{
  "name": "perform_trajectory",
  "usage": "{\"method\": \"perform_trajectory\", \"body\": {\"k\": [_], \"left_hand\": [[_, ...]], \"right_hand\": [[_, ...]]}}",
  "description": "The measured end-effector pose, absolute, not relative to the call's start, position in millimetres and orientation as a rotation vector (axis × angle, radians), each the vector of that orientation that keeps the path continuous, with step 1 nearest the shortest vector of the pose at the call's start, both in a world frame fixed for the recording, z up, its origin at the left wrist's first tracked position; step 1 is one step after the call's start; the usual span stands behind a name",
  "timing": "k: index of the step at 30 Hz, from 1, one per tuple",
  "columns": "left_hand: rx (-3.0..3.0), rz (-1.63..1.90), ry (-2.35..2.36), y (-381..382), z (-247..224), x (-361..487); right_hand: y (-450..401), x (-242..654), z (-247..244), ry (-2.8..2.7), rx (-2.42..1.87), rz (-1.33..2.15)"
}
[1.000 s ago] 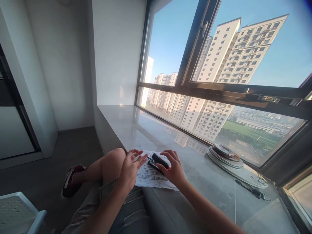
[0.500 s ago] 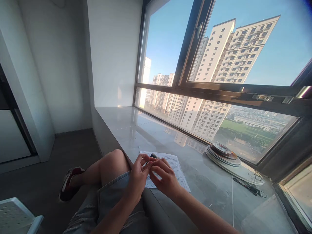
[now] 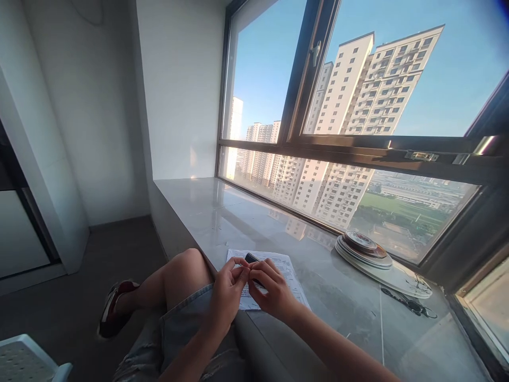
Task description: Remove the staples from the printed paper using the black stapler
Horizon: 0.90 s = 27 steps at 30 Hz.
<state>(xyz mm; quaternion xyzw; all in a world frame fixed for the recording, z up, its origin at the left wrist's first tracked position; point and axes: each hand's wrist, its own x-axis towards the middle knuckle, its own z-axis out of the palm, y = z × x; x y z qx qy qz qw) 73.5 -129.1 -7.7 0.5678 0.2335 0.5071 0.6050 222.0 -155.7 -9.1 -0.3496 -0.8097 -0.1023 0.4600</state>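
My left hand [image 3: 227,286] and my right hand [image 3: 274,291] meet fingertip to fingertip above the near part of a printed sheet of paper [image 3: 292,278]. Both have thumb and fingers pinched together; whatever lies between the tips is too small or hidden to make out. A short black object [image 3: 250,258] shows just beyond the fingertips, and a dark part appears again in the gap under my right fingers. Whether it rests on the paper or is held, I cannot tell. The paper lies flat on the grey tiled windowsill [image 3: 330,307].
Stacked plates [image 3: 360,245] sit on a white oval board [image 3: 409,284] by the window, with dark scissors [image 3: 409,305] beside them. My bent knee [image 3: 191,268] is against the sill edge. A white perforated stool [image 3: 27,361] stands at the lower left.
The fingertips have shifted slightly, and more of the black object shows beyond and between them. The hands stay together in a pinch. The view has tilted a little.
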Motion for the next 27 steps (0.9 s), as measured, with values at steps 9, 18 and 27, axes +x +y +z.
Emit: {"method": "perform_trajectory", "body": {"k": [9,18,27], "left_hand": [[1.691,1.451,0.754,-89.5,-1.6,47.8],[2.394,1.022,1.170,13.4,-61.0,40.0],[2.471,0.958,1.196,22.1,-74.5,45.7]], "right_hand": [[-128.1,282.0,4.4,-1.638,-1.236,-0.209],[-80.5,354.5,-42.0,-1.446,-1.686,-0.008],[-70.1,365.7,-57.1,-1.423,-1.764,0.081]]}}
